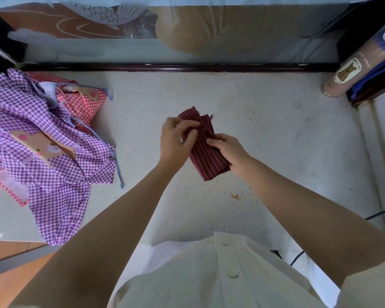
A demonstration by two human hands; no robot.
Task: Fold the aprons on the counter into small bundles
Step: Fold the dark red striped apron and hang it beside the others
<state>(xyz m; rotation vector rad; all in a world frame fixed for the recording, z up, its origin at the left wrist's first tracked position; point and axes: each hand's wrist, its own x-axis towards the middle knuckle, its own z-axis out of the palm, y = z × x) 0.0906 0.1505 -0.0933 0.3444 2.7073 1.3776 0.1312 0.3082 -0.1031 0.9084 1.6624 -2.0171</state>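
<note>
A dark red apron with thin white stripes [206, 160] is folded into a small narrow bundle over the middle of the pale counter [265, 134]. My left hand [176, 141] pinches its upper part, near a loose end that sticks out at the top. My right hand [228, 150] grips the bundle's right edge lower down. To the left lies a crumpled purple gingham apron [42, 165] with a bear patch, spread loosely and hanging over the counter's front edge. A red gingham apron [85, 103] with a bear patch lies partly under it.
A frosted glass panel [187, 41] in a dark frame runs along the counter's back. A tan cylindrical container [345, 74] with a bear label leans at the back right. A black cable [380, 213] crosses the right edge. An orange stain [235, 196] marks the counter near me.
</note>
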